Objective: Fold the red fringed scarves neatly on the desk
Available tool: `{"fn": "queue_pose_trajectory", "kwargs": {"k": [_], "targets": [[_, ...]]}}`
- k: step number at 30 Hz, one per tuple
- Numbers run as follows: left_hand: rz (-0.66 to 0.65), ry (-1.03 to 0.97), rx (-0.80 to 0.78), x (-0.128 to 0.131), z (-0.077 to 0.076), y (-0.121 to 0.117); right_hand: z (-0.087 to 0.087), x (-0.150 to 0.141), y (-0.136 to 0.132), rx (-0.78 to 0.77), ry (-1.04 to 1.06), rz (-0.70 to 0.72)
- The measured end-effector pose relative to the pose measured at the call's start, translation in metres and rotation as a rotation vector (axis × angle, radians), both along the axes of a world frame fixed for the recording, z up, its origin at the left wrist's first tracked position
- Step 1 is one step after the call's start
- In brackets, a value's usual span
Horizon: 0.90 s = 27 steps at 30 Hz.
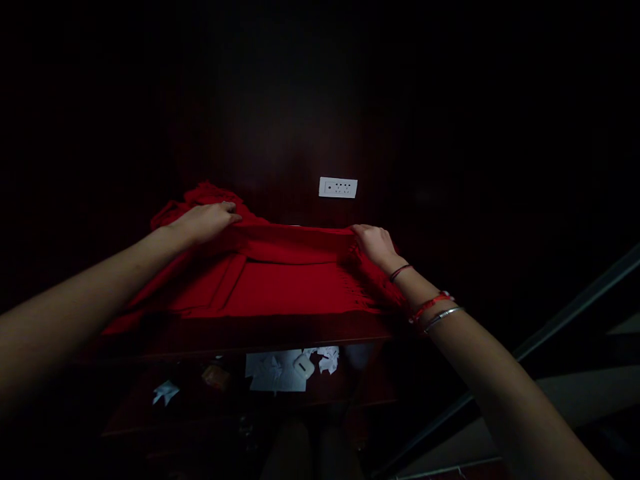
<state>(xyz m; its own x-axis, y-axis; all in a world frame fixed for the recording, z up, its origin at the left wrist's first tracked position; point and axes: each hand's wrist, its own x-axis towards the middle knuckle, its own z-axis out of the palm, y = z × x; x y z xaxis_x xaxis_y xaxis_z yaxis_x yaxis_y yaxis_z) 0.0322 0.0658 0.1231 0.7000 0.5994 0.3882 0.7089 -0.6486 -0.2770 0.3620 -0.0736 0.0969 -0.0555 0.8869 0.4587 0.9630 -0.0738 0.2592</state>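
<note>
A red scarf with fringed ends [290,287] lies spread and partly folded on a dark surface. My left hand [213,220] grips its upper edge on the left, thumb and fingers pinched on the cloth. On the right, my right hand [375,243] is closed on the same raised edge, near the fringe. Between the two hands the edge is held up as a band above the flat part. More red cloth is bunched behind my left hand.
A white wall socket [338,187] is on the dark wall behind. Below the surface's front edge, a lower shelf holds a white sheet of paper [275,380], a small white case [303,366] and crumpled paper [329,359]. A pale diagonal bar [575,303] crosses the right side.
</note>
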Motion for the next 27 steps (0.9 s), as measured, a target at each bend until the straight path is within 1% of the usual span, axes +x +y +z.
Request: {"fn": "queue_pose_trajectory", "kwargs": {"k": [1, 3, 5, 7, 8, 9, 10, 11, 12, 13, 15, 17, 19, 20, 21, 22, 23, 24, 27], "targets": [[0.002, -0.004, 0.004, -0.005, -0.005, -0.003, -0.006, -0.002, -0.006, -0.015, -0.001, 0.029], [-0.010, -0.007, -0.004, -0.019, -0.023, -0.014, -0.024, -0.008, -0.024, -0.104, -0.015, 0.080], [-0.052, 0.026, -0.032, -0.033, -0.050, -0.028, -0.048, -0.014, -0.044, -0.219, -0.035, 0.109], [-0.067, 0.100, -0.082, -0.046, -0.076, -0.041, -0.069, -0.017, -0.061, -0.292, -0.060, 0.154], [-0.073, 0.126, -0.103, -0.050, -0.086, -0.047, -0.077, -0.019, -0.066, -0.313, -0.072, 0.171], [-0.073, 0.145, -0.118, -0.054, -0.093, -0.052, -0.082, -0.019, -0.070, -0.325, -0.081, 0.181], [-0.071, 0.153, -0.125, -0.056, -0.097, -0.055, -0.086, -0.020, -0.073, -0.330, -0.089, 0.185], [-0.067, 0.149, -0.124, -0.056, -0.098, -0.056, -0.087, -0.020, -0.073, -0.330, -0.092, 0.183], [-0.059, 0.135, -0.117, -0.055, -0.095, -0.056, -0.085, -0.019, -0.071, -0.325, -0.090, 0.176], [-0.051, 0.110, -0.106, -0.053, -0.088, -0.053, -0.082, -0.019, -0.067, -0.316, -0.083, 0.166], [-0.033, 0.041, -0.078, -0.046, -0.068, -0.044, -0.068, -0.017, -0.054, -0.275, -0.053, 0.134], [-0.004, -0.012, -0.047, -0.038, -0.043, -0.031, -0.049, -0.014, -0.036, -0.199, -0.010, 0.096], [0.025, -0.014, -0.017, -0.032, -0.021, -0.020, -0.030, -0.011, -0.021, -0.104, 0.028, 0.070], [0.038, -0.016, -0.001, -0.031, -0.013, -0.017, -0.023, -0.010, -0.015, -0.056, 0.043, 0.063], [0.047, -0.021, 0.013, -0.033, -0.010, -0.015, -0.018, -0.009, -0.013, -0.016, 0.055, 0.065], [0.053, -0.030, 0.024, -0.035, -0.010, -0.016, -0.017, -0.009, -0.013, 0.011, 0.061, 0.076], [0.051, -0.035, 0.027, -0.039, -0.014, -0.019, -0.019, -0.009, -0.015, 0.018, 0.061, 0.099], [0.041, -0.035, 0.022, -0.044, -0.022, -0.023, -0.024, -0.010, -0.021, 0.002, 0.054, 0.129], [-0.010, -0.009, -0.053, -0.057, -0.057, -0.042, -0.052, -0.013, -0.045, -0.139, 0.001, 0.204]]}}
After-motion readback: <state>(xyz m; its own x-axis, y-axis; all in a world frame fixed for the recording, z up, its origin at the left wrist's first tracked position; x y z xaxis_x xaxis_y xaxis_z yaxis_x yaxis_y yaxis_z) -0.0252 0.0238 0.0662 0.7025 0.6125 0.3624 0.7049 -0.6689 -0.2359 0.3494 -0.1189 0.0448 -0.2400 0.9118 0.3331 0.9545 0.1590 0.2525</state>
